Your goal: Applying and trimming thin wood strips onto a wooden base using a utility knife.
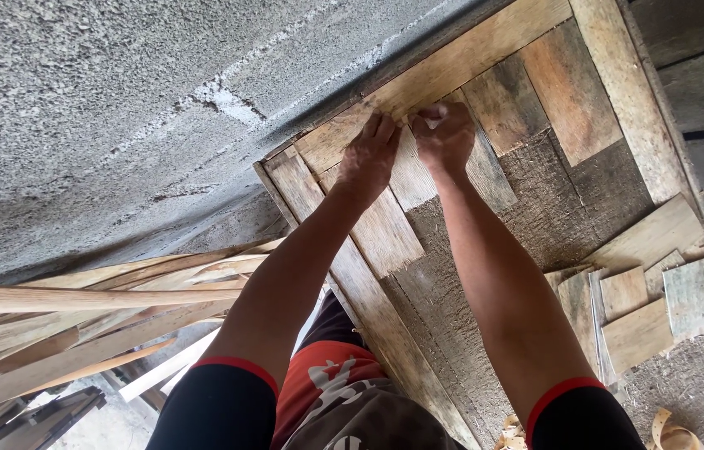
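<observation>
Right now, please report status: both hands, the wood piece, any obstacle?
Left hand flat on short plank. Right hand pressing its top end. Plank lies inside wooden frame, against neighbouring slats. Loose offcuts aside, nothing blocking.

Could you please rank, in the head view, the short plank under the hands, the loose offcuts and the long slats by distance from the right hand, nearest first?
From the right hand:
1. Short plank, touching it, in the frame's corner.
2. Loose offcuts, lower right on the panel.
3. Long slats, far left, off the panel.

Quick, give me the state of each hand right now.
Left hand: open, fingers pressed flat on a short wooden plank in the framed panel.
Right hand: curled shut at the plank's top end; anything held cannot be told.
</observation>
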